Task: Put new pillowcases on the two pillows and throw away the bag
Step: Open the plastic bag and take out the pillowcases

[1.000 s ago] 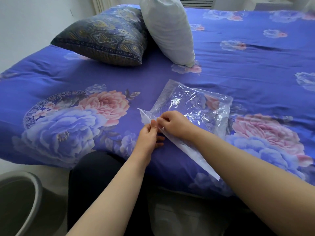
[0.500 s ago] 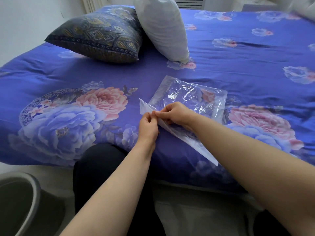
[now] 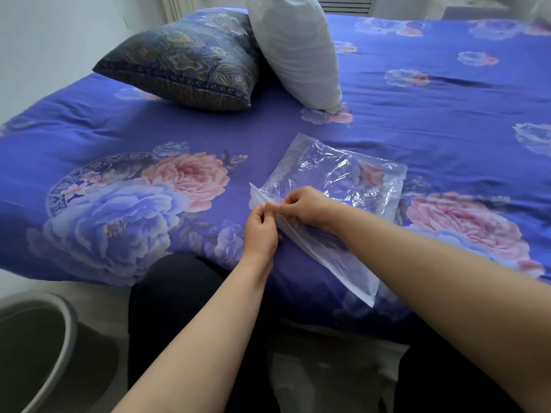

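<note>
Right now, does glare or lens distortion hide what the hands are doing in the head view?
Head view: soft daylight, glare streaks on the plastic bag, but left hand and right hand pinching its flap stay sharp; wide-angle bending only at edges.

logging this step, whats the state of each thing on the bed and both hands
clear plastic bag: flat on bed, pinched at near flap
dark patterned pillow: covered, lying flat
plain white pillow: bare, propped upright
left hand: pinching flap
right hand: pinching flap
grey bin: open, on floor
</note>
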A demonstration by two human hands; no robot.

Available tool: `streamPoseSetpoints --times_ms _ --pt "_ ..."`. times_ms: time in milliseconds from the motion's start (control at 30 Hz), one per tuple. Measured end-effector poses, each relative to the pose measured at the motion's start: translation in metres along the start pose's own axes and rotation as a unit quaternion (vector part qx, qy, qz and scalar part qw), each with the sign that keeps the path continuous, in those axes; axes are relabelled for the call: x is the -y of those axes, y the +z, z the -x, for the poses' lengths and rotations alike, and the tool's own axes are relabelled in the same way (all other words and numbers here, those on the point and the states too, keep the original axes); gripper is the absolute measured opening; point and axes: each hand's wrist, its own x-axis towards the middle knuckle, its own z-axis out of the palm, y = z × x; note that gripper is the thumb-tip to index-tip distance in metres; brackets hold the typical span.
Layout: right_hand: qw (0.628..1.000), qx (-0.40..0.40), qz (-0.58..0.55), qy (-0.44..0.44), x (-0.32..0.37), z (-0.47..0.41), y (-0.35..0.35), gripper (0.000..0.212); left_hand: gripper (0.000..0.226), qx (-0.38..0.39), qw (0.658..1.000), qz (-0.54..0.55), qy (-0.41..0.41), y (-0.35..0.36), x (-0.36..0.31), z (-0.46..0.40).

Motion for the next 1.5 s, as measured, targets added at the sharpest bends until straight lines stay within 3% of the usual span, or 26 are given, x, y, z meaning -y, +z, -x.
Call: streamPoseSetpoints --times_ms 133,267,500,733,867,1000,1100,1267,1367,1500 --pt "0.995 -0.028 -0.084 0.040 -0.005 -0.007 0.010 0.026 0.030 -0.010 0.999 0.041 -0.017 0.001 0.002 -0.002" --pt "0.977 -0.005 -0.205 0.061 -0.008 -0.013 0.023 0.022 0.027 -0.023 0.996 0.083 -0.030 0.001 0.007 -0.004" --pt "0.968 -0.014 -0.242 0.059 -0.008 -0.015 0.027 0.031 0.029 -0.049 0.997 0.060 -0.028 0.000 0.009 -0.004" --pt "0.985 -0.100 -0.132 0.046 -0.011 -0.020 0.039 0.034 0.032 -0.119 0.981 -0.148 0.033 -0.001 0.006 -0.003" --pt "0.978 -0.141 -0.145 0.052 -0.009 -0.018 0.045 0.028 0.031 -0.119 0.975 -0.182 0.042 -0.001 0.003 -0.001" --pt "0.979 -0.150 -0.127 0.061 -0.007 -0.019 0.048 0.037 0.032 -0.116 0.979 -0.167 0.028 -0.001 0.002 0.000" --pt "0.982 -0.118 -0.138 0.050 -0.005 -0.016 0.040 0.030 0.035 -0.095 0.982 -0.163 0.015 -0.006 0.004 -0.002" --pt "0.994 -0.031 -0.096 0.034 -0.007 -0.012 0.022 0.026 0.051 0.031 0.976 -0.212 -0.034 -0.016 -0.008 -0.007" --pt "0.999 0.001 0.045 0.002 0.000 -0.010 0.015 0.037 0.036 0.037 0.981 -0.189 -0.004 -0.015 -0.015 -0.007" --pt "0.981 0.007 0.182 -0.065 0.012 -0.006 0.004 0.030 0.031 0.050 0.993 -0.106 0.004 -0.010 -0.023 -0.006"
